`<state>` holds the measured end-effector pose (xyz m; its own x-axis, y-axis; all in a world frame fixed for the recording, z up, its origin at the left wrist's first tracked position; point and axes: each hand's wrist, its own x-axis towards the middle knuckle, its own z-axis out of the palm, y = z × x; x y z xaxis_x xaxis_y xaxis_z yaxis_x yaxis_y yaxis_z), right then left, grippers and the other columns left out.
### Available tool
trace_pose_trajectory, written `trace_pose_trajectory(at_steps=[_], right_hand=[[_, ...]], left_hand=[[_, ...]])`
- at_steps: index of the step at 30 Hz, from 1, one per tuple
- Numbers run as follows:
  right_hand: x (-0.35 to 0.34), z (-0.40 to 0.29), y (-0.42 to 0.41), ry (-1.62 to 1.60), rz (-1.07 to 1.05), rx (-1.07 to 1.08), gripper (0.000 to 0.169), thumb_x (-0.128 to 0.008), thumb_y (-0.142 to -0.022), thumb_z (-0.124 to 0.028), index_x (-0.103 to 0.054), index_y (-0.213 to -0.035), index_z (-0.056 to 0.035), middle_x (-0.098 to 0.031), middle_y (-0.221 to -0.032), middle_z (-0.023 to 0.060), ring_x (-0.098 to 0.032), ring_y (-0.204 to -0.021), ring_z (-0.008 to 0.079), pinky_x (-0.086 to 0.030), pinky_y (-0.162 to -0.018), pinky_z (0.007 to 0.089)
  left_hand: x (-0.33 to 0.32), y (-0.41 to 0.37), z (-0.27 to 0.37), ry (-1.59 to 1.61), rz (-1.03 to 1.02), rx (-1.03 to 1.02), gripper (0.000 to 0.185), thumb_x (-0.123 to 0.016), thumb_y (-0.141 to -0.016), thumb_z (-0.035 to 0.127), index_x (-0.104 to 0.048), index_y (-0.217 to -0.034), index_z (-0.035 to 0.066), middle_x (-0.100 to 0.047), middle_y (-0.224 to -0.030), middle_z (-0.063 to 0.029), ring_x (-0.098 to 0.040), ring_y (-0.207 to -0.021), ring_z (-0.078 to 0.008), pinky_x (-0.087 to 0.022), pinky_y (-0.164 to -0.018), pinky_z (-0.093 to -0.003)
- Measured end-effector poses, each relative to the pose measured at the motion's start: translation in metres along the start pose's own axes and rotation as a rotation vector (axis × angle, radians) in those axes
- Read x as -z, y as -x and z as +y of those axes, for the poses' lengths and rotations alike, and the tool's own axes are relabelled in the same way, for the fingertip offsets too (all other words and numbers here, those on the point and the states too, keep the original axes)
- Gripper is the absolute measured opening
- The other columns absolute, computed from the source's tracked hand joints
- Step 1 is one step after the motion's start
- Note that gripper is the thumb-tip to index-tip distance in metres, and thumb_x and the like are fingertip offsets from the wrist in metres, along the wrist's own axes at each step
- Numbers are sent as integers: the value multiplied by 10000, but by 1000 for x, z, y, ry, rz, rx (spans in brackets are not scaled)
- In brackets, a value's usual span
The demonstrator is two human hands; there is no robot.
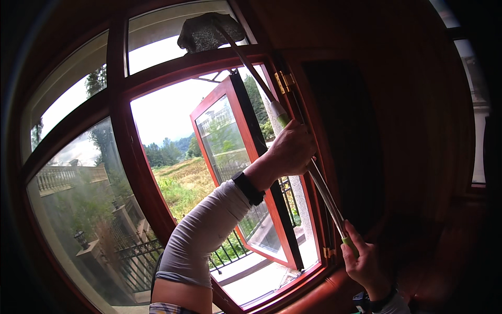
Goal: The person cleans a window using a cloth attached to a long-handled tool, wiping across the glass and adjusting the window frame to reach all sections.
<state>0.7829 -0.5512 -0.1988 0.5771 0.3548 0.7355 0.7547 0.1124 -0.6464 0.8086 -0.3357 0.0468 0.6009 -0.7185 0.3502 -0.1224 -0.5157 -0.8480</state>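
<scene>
A long-handled mop spans the view, its metal pole (255, 74) running from upper middle to lower right. Its dark, textured mop head (211, 33) lies over the upper window pane (151, 35). My left hand (292, 149) is closed around the pole just below a white and green collar (279, 112). Lower down, my right hand (361, 259) grips the green end of the handle (350, 247). Behind my left forearm, a red-framed casement sash (225, 133) stands swung outward.
Brass hinges (284, 82) sit on the frame's right side, beside a dark wall panel (345, 137). A fixed pane (86, 204) fills the left. Outside are a black metal railing (231, 247), a balustrade (72, 178) and a grassy field (184, 180).
</scene>
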Motion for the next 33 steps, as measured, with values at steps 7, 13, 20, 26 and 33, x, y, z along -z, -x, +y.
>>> trace_pose_trajectory(at_steps=[7, 13, 20, 26, 33], right_hand=[[5, 19, 85, 19, 74, 219, 485, -552, -871, 3, -442, -1343, 3, -609, -929, 173, -617, -709, 267, -506, -612, 347], [25, 7, 49, -88, 12, 33, 504, -518, -893, -32, -400, -1383, -22, -556, -898, 111, -533, -755, 179, -453, -659, 284], [42, -34, -86, -119, 20, 209, 476, -487, -940, -66, -379, -1402, -34, -536, -1221, 178, -519, -1117, 242, -425, -922, 298], [41, -56, -150, -102, 26, 238, 474, -485, -957, -85, -368, -1416, -61, -532, -1312, 189, -550, -1173, 248, -457, -951, 310], [29, 20, -108, -161, 6, 188, 489, -506, -923, -34, -401, -1400, -65, -632, -1107, 152, -624, -946, 164, -488, -811, 252]], left_hand=[[-6, 20, 87, 102, -50, -52, 153, -718, -609, 285, -630, -659, 171, -567, -665, 44, -546, -746, -158, -377, -787, -306], [15, -21, 33, -67, -141, -69, 144, -700, -596, 275, -645, -666, 162, -611, -680, 26, -578, -752, -159, -408, -777, -338], [44, -72, -77, -255, -166, 80, 137, -702, -623, 189, -700, -746, 130, -631, -761, -51, -606, -888, -239, -444, -838, -394], [29, -81, -154, -331, 148, 123, 208, -687, -668, 217, -687, -871, 168, -630, -915, -56, -558, -1025, -273, -354, -945, -455], [-20, -68, -87, -536, -47, 11, 171, -697, -665, 286, -700, -776, 155, -629, -758, -5, -581, -879, -198, -390, -859, -354]])
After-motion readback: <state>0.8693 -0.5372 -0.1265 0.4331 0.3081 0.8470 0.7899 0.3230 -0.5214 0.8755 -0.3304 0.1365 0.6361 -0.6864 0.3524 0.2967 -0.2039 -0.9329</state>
